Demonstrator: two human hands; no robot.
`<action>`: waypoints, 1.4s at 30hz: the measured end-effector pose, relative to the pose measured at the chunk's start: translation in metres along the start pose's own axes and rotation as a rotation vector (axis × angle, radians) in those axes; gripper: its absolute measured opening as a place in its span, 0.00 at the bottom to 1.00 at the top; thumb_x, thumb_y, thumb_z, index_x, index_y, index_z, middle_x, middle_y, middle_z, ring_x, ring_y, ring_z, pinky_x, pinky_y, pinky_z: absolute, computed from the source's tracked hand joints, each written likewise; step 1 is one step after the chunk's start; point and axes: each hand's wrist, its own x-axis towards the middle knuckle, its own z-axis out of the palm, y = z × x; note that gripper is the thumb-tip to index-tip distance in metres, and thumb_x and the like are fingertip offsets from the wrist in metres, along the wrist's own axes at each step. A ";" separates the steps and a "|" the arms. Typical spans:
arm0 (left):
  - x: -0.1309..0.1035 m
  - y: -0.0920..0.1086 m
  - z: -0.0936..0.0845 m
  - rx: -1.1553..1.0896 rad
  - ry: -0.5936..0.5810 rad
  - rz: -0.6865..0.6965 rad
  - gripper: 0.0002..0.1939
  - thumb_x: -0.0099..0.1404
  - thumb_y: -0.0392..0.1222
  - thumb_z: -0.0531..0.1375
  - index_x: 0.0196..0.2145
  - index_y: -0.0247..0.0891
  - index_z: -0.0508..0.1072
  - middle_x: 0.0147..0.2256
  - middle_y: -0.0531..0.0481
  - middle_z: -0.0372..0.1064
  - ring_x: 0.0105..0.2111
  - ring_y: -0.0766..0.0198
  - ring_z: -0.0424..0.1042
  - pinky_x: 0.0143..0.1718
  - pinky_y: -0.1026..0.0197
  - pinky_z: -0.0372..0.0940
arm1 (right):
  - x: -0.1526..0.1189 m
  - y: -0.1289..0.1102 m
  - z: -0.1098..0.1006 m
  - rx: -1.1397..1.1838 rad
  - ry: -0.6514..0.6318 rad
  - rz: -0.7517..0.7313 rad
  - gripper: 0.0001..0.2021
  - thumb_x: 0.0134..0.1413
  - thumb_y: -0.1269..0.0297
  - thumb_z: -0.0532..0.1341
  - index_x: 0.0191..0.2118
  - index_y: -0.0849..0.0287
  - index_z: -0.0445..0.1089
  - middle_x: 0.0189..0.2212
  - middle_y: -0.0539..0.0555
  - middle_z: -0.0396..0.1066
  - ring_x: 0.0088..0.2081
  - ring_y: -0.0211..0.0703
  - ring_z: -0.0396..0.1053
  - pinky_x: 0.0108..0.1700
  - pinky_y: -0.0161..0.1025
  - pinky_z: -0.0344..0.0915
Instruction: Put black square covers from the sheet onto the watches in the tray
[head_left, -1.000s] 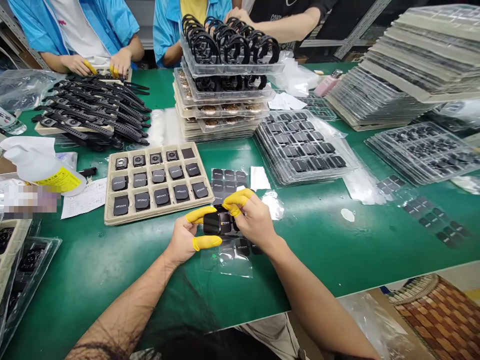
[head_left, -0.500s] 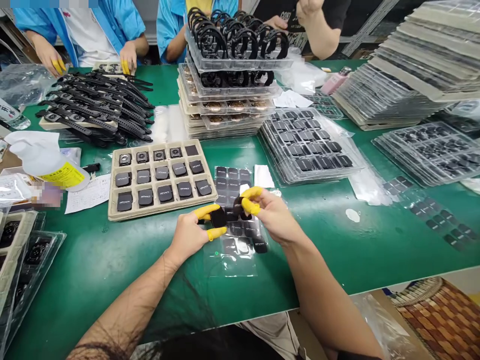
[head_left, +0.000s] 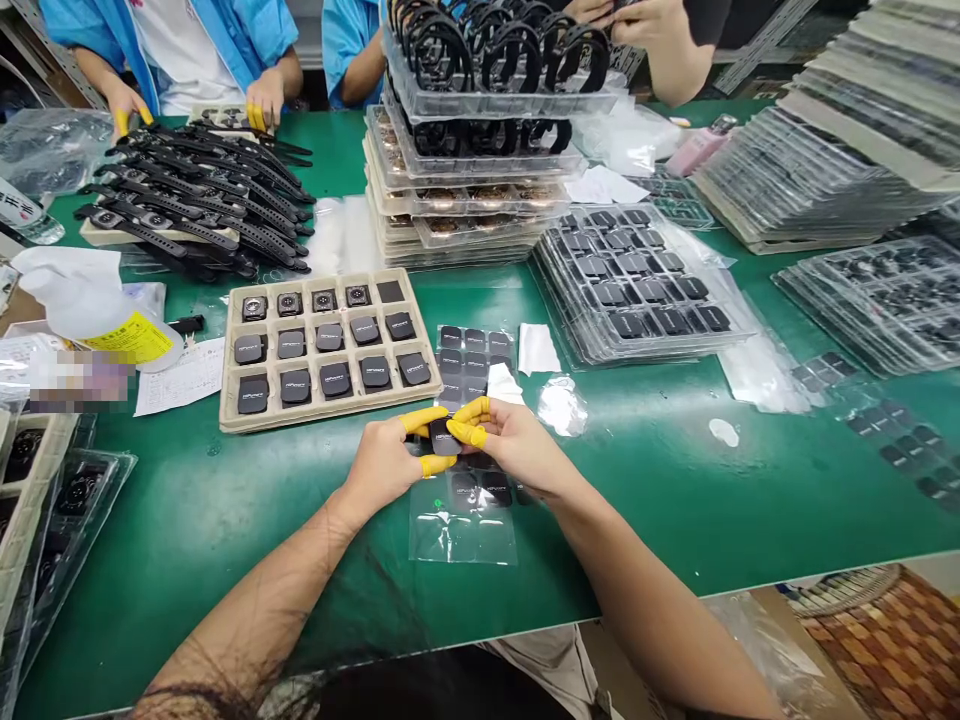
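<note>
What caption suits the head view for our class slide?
Left hand and right hand, in yellow finger cots, hold a logo-printed black square near a beige watch tray.

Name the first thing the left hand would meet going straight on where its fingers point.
Probably the right hand, overlapping the black labelled square that the left hand grips; exact depth is unclear.

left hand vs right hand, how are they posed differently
The left hand spreads its finger and thumb above and below the black piece; the right hand has its own close together at the piece's right. The left hand points rightward; the right hand points leftward. Both wear yellow finger covers.
</note>
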 end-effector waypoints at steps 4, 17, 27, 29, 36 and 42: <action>0.001 -0.003 0.001 0.014 -0.017 -0.009 0.31 0.52 0.38 0.72 0.55 0.44 0.78 0.43 0.51 0.81 0.41 0.59 0.79 0.47 0.58 0.73 | 0.001 0.003 0.001 -0.018 0.023 -0.017 0.20 0.38 0.53 0.76 0.34 0.58 0.73 0.31 0.51 0.75 0.30 0.40 0.73 0.38 0.42 0.73; 0.000 -0.005 0.002 0.002 -0.001 0.015 0.30 0.52 0.38 0.72 0.54 0.45 0.78 0.44 0.51 0.81 0.39 0.60 0.79 0.46 0.58 0.73 | 0.000 0.000 0.003 0.002 0.035 0.006 0.21 0.36 0.54 0.77 0.33 0.59 0.72 0.31 0.51 0.75 0.31 0.40 0.73 0.36 0.40 0.71; 0.001 -0.003 0.002 0.006 -0.005 -0.001 0.30 0.53 0.38 0.72 0.54 0.46 0.78 0.44 0.51 0.81 0.39 0.60 0.78 0.46 0.58 0.72 | 0.001 0.000 0.004 0.019 0.051 0.012 0.21 0.34 0.54 0.78 0.32 0.58 0.73 0.30 0.51 0.75 0.31 0.40 0.73 0.37 0.40 0.72; 0.000 -0.003 0.002 0.010 -0.006 -0.008 0.30 0.52 0.38 0.72 0.54 0.46 0.78 0.44 0.51 0.81 0.40 0.59 0.78 0.46 0.58 0.72 | 0.000 0.000 0.004 0.020 0.052 0.012 0.21 0.34 0.54 0.78 0.32 0.58 0.73 0.30 0.51 0.75 0.31 0.40 0.72 0.36 0.40 0.72; 0.001 -0.002 0.002 -0.006 0.002 0.004 0.29 0.53 0.38 0.72 0.54 0.45 0.78 0.44 0.51 0.81 0.39 0.60 0.79 0.46 0.58 0.73 | 0.000 0.001 0.003 0.008 0.048 0.011 0.21 0.35 0.53 0.77 0.33 0.59 0.72 0.30 0.51 0.75 0.32 0.41 0.73 0.37 0.40 0.72; 0.000 -0.001 0.002 -0.010 0.005 0.013 0.29 0.53 0.38 0.72 0.54 0.45 0.78 0.43 0.52 0.81 0.38 0.60 0.79 0.47 0.58 0.74 | 0.000 0.001 0.003 -0.031 0.033 0.003 0.21 0.39 0.52 0.76 0.33 0.58 0.70 0.30 0.51 0.73 0.32 0.41 0.72 0.37 0.41 0.72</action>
